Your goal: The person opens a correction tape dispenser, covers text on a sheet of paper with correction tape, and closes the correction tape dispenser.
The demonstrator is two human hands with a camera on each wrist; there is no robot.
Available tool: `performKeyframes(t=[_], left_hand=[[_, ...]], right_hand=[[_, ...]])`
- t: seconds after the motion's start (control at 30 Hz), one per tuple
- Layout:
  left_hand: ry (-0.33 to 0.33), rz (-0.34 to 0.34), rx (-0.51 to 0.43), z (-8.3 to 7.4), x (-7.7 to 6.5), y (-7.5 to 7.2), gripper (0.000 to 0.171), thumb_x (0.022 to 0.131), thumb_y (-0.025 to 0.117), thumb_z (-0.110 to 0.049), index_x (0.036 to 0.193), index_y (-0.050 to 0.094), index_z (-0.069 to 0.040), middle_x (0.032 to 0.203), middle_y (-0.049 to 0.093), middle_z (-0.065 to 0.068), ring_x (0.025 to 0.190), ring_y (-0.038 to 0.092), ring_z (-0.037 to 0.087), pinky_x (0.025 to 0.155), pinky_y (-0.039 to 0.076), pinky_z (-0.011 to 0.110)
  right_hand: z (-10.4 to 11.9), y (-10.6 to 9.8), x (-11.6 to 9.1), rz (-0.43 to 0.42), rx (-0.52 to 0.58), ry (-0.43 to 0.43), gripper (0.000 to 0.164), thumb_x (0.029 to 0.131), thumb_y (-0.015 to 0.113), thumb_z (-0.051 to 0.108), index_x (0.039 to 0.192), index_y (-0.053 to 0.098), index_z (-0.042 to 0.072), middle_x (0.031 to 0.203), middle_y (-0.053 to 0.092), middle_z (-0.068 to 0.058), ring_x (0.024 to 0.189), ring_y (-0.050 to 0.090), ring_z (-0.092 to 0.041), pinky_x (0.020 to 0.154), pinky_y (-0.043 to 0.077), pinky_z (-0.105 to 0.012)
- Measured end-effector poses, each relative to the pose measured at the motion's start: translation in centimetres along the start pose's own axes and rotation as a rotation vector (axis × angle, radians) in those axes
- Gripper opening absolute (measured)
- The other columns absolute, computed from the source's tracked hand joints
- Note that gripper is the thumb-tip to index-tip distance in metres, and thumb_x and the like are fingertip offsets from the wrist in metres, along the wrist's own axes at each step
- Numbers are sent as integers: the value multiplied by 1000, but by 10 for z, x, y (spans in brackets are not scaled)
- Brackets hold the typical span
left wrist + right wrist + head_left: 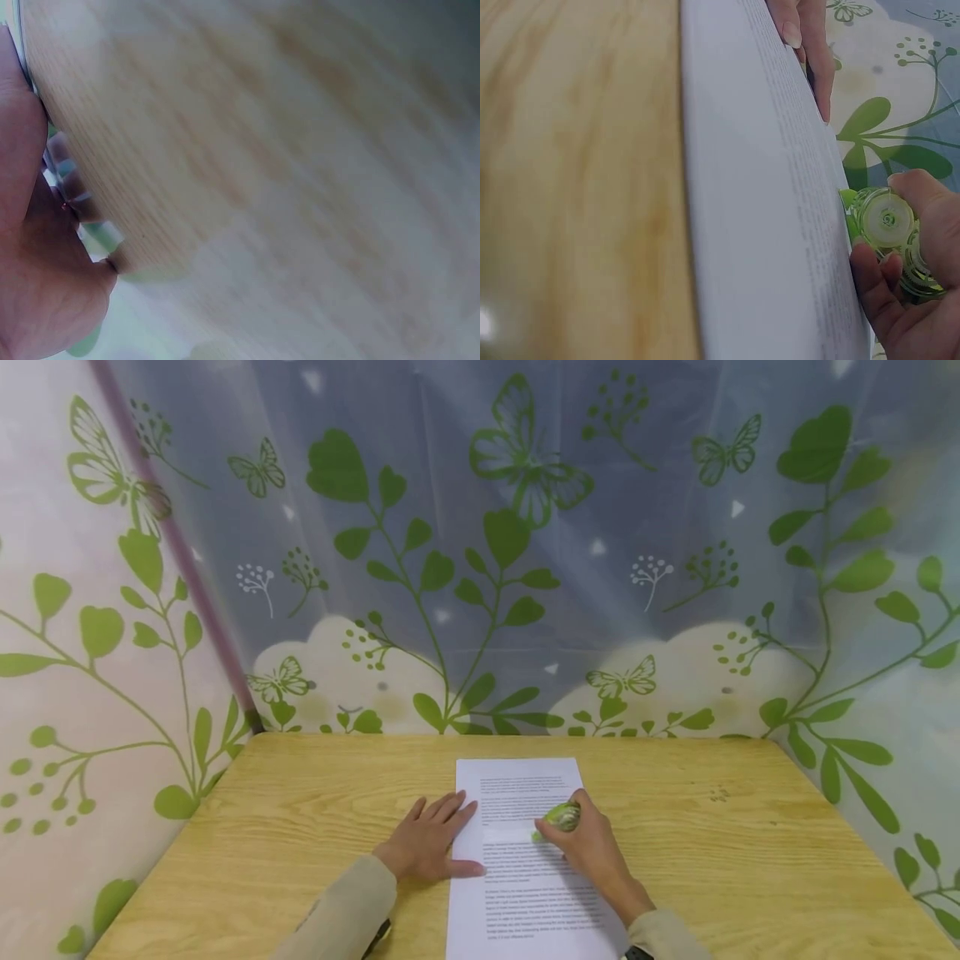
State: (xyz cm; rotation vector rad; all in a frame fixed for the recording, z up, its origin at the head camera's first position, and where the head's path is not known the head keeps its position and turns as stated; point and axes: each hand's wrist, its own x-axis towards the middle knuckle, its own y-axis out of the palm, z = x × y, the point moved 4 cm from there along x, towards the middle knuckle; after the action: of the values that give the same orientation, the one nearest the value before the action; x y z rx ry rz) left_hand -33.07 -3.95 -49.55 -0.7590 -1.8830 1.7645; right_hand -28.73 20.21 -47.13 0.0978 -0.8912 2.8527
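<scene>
A printed sheet of paper (517, 768) lies on the table, lines of text running down it. My right hand (600, 852) pinches a green, see-through correction tape (562, 816) between thumb and fingers, its tip right at the paper near a white band between text lines. The tape's round reels show in the right wrist view, where the correction tape (887, 217) leans against the page. With fingers spread, my left hand (427, 839) rests at the sheet's left edge, thumb on the paper. In the left wrist view only part of the left hand (45, 292) appears.
The wood-grain table (300, 793) extends to both sides of the sheet. A curtain (450, 610) printed with leaves and butterflies hangs behind its far edge and along both sides. Some small dark marks (720, 795) are on the tabletop at right.
</scene>
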Motion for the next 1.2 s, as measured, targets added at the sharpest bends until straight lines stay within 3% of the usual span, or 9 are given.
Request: performKeyframes(t=[1.2], left_hand=[[5,0,-25,-1,0,-2,101,79,30,-84,153,21,-17,158,17,9,143,15,25,111,12,56]], right_hand=[[-11,-17,-1,-33,-28,14,44,79,79,29,90,43,6,74,57,-4,59,50,-14,52,43,-27]])
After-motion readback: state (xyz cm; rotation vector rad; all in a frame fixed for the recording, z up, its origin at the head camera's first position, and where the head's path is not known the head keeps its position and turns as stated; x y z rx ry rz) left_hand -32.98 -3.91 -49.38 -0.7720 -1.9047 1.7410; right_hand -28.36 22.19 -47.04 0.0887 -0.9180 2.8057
